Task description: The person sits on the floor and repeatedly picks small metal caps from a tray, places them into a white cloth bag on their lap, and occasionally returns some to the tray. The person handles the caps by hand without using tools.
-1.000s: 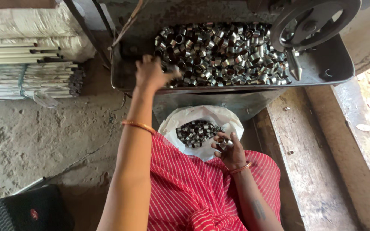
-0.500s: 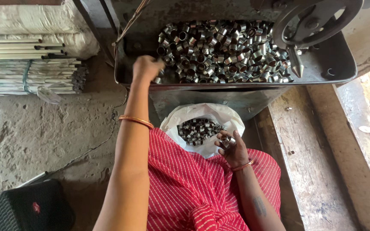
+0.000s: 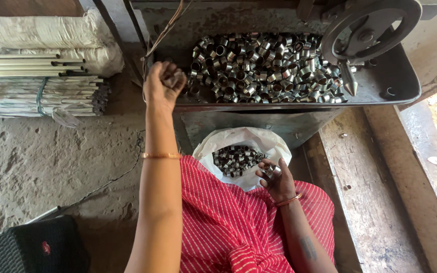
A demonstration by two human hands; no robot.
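A metal tray (image 3: 400, 86) on a machine holds several short shiny metal rings (image 3: 264, 65). My left hand (image 3: 162, 87) is raised at the tray's left edge, its fingers closed around a few metal rings. My right hand (image 3: 275, 178) rests on my lap over red striped cloth (image 3: 228, 222) and grips a couple of rings. Just left of it, a white plastic bag (image 3: 244, 144) lies open with more rings (image 3: 234, 159) inside.
A black handwheel (image 3: 367, 30) with a pointed metal tip (image 3: 349, 81) hangs over the tray's right side. Bundled metal tubes (image 3: 36, 83) lie at the left on a rough concrete floor (image 3: 41, 162). A wooden plank (image 3: 370, 192) runs at the right. A black case (image 3: 31, 250) sits bottom left.
My left hand has pulled back from the ring pile to the tray's left edge, closing around rings. My right hand stays by the bag.
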